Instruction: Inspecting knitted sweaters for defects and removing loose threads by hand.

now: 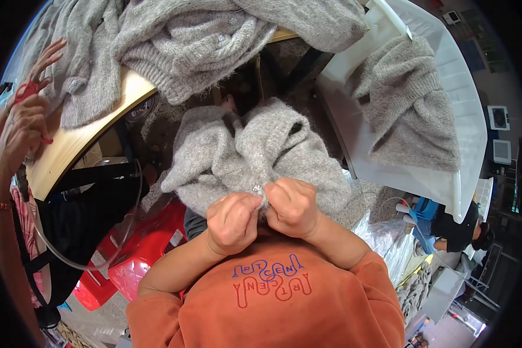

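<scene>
At six o'clock of the table [69, 145], both hands, left [233, 222] and right [292, 206], pinch fingers shut on the lap-held cardigan [243, 151] beside its button [256, 188]. Keep the knit taut; avoid stretching.

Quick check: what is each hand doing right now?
Left hand: closed, pinching the grey fuzzy sweater on the lap.
Right hand: closed, pinching the same sweater beside a small shiny button.

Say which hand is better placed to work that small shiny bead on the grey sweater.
Probably right. The right hand pinches the grey sweater right beside the bead; the left hand grips the knit just below.
</scene>
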{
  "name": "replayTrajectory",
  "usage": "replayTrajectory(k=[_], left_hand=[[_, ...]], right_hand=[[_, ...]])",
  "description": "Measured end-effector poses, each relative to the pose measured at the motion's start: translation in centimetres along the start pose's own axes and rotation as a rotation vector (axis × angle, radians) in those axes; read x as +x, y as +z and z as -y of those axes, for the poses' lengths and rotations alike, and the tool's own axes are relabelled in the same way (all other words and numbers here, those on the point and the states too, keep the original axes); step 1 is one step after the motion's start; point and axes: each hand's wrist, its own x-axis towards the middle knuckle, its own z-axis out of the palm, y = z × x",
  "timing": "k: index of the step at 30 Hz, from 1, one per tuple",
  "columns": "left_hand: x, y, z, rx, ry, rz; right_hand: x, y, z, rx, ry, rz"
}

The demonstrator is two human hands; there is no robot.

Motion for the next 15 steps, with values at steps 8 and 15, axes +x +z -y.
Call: replayTrajectory(k=[8,15], left_hand=[[-0.5,-1.4,1.9,-0.235,-0.544,0.182],[0.5,-1.5,0.6,-0.282,-0.490,0.225]], right_hand=[[-1.6,-3.0,-3.1,-0.092,0.311,-0.154],[1.3,-3.1,0.8,-0.058,0.056,0.150]])
